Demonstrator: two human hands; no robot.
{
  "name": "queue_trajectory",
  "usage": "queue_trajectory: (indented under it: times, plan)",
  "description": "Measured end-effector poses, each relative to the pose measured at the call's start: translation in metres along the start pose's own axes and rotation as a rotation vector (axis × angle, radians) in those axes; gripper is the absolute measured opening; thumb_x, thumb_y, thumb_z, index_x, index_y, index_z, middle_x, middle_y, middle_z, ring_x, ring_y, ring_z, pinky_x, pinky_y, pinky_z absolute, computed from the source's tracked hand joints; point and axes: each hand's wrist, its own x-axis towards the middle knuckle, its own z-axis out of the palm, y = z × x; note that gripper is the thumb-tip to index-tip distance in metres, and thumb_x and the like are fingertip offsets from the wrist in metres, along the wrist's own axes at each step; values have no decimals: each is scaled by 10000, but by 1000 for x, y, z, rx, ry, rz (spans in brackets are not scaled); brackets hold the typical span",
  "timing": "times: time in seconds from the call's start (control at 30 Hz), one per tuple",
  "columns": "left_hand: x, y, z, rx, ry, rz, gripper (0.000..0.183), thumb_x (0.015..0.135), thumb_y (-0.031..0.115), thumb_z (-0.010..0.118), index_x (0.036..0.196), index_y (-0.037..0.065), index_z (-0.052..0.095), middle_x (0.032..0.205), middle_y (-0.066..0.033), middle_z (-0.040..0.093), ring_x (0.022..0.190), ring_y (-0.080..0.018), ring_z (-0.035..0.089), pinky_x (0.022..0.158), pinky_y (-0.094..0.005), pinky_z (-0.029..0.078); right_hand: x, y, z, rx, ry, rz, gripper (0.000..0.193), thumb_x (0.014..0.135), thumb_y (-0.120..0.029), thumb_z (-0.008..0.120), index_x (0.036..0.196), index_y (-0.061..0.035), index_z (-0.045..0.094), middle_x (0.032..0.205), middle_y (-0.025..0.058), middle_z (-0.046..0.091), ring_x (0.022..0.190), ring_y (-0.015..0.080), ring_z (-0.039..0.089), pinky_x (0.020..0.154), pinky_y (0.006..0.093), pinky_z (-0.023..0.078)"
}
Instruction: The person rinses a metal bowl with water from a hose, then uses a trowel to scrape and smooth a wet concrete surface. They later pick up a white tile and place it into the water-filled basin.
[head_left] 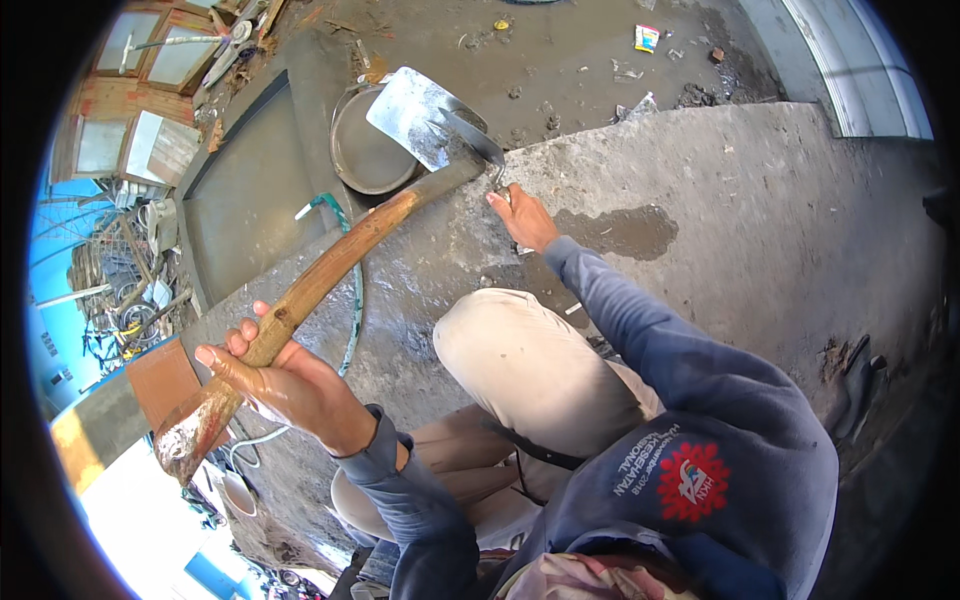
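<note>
My left hand [290, 385] is wrapped round the lower part of a hoe's thick wooden handle. The hoe [345, 260] slants up and away to the right, its wet, pale metal blade [405, 115] raised near a bucket. In my right hand [525, 218] is a small trowel [472, 135], gripped by its handle. The trowel's blade lies over the right side of the hoe blade; whether the two touch I cannot tell. Beneath the hoe blade, a round dark bucket [345, 150] holds murky grey water.
Left of the bucket is a rectangular basin [185, 225] with muddy water. A green hose [358, 310] runs under the hoe handle. Wet concrete [780, 210] extends to the right, with dark boots [855, 385] beyond. Muddy ground [570, 60] with litter lies ahead; wooden frames [160, 60] lean far left.
</note>
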Motion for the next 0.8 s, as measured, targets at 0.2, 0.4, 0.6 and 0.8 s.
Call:
queue_trajectory:
  times: [0.2, 0.4, 0.6, 0.8]
  plan:
    - [7, -7, -15, -93, -124, 18, 309, 1061, 395, 567, 876, 161, 492, 746, 59, 472, 761, -97, 524, 970, -433, 504, 0, -9, -21, 195, 138, -141, 605, 1018, -561, 513, 1063, 42, 533, 842, 334, 660, 838, 518, 664, 746, 561, 491]
    - [11, -14, -29, -152, -237, 32, 303, 1079, 382, 529, 846, 191, 493, 732, 82, 480, 756, -80, 531, 991, -448, 484, 38, -21, -55, -107, 75, -168, 581, 1016, -545, 540, 1036, 35, 540, 845, 333, 663, 838, 515, 659, 748, 572, 493]
    - [9, -14, -29, -136, -274, 50, 338, 1082, 406, 510, 817, 197, 494, 721, 81, 456, 750, -74, 526, 997, -449, 491, 40, -35, -49, -62, 175, -200, 579, 1026, -540, 528, 1027, 39, 539, 851, 341, 663, 799, 514, 661, 679, 568, 487]
    - [9, -13, -26, -147, -280, 36, 348, 1079, 414, 517, 807, 197, 492, 718, 79, 435, 744, -74, 517, 1008, -457, 501, 43, -28, -46, -93, 109, -145, 639, 1036, -572, 473, 1093, 61, 537, 898, 359, 674, 860, 530, 671, 777, 573, 523]
